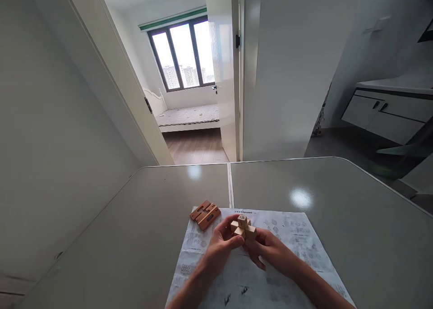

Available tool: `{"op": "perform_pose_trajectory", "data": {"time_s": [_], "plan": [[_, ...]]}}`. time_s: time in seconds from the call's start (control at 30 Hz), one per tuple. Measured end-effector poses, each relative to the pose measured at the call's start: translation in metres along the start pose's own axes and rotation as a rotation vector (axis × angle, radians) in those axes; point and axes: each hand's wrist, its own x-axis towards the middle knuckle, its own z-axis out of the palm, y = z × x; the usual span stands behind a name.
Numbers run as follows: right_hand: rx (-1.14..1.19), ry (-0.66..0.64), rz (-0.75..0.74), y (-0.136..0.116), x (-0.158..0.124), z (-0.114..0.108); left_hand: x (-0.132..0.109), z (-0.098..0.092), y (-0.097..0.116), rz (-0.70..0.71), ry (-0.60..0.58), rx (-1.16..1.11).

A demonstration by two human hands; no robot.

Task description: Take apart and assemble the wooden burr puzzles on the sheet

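Observation:
A pale wooden burr puzzle (242, 227) of interlocking square bars is held up over the printed sheet. My left hand (223, 241) grips it from the left, thumb at its lower front and fingers behind. From the right, my right hand (265, 246) is closed on its lower right side, with some fingers hidden under the puzzle. A dark mark shows on the end of its upright bar. Just left of my hands lie reddish-brown notched wooden pieces (209, 219), side by side on the sheet's upper left corner.
Beneath my hands a paper sheet (291, 237) with printed diagrams lies on a glossy grey table (162, 214), which has a pale seam (230, 187). Beyond the far edge are an open door (225, 74), a bed (189, 116) and a window. A white cabinet (389, 110) stands right.

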Motion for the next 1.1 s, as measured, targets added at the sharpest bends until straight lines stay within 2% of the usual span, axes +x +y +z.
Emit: {"op": "perform_pose_trajectory", "data": {"time_s": [0.2, 0.4, 0.6, 0.8, 0.9, 1.1], "plan": [[-0.105, 0.085, -0.009, 0.006, 0.000, 0.002, -0.001, 0.005, 0.004, -0.023, 0.004, -0.035], [-0.101, 0.155, -0.034, 0.007, 0.000, 0.005, -0.003, 0.010, 0.009, 0.021, 0.011, 0.018], [-0.237, 0.268, -0.105, 0.012, 0.001, 0.008, -0.001, 0.010, 0.008, 0.187, 0.039, 0.164], [-0.547, 0.500, -0.181, 0.011, -0.001, 0.010, -0.004, 0.019, 0.012, 0.425, 0.188, 0.510], [-0.582, 0.519, -0.169, 0.010, -0.002, 0.009, -0.008, 0.024, 0.013, 0.506, 0.242, 0.639], [-0.575, 0.583, -0.206, 0.006, -0.005, 0.014, -0.012, 0.027, 0.015, 0.614, 0.244, 0.748]]}}
